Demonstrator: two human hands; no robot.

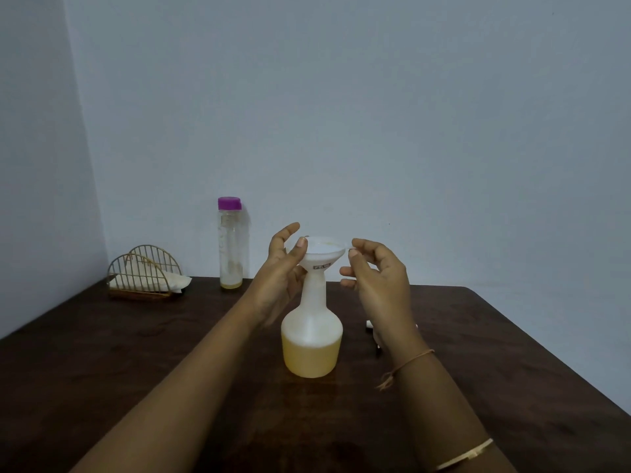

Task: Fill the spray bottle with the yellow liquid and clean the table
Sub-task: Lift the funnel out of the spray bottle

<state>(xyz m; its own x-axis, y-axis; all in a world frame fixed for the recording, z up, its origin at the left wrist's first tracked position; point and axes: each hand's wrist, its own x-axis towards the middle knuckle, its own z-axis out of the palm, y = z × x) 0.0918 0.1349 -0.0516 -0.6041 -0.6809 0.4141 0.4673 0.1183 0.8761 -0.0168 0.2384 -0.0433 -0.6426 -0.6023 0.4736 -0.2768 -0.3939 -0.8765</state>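
Observation:
A white spray bottle [311, 339] without its head stands mid-table, its lower half full of yellow liquid. A white funnel [319, 254] sits in its neck. My left hand [281, 278] is at the funnel's left, thumb touching the rim and fingers straight beside the bottle's neck. My right hand [375, 278] pinches the small tab on the funnel's right rim between thumb and forefinger. A clear bottle with a purple cap [230, 244] stands at the back, shut, with only a little yellow liquid at its bottom.
A gold wire napkin holder [143, 273] with white tissues stands at the back left of the dark wooden table [136, 370]. A small white and black part [371, 327] lies behind my right wrist, mostly hidden. Walls close the back and left.

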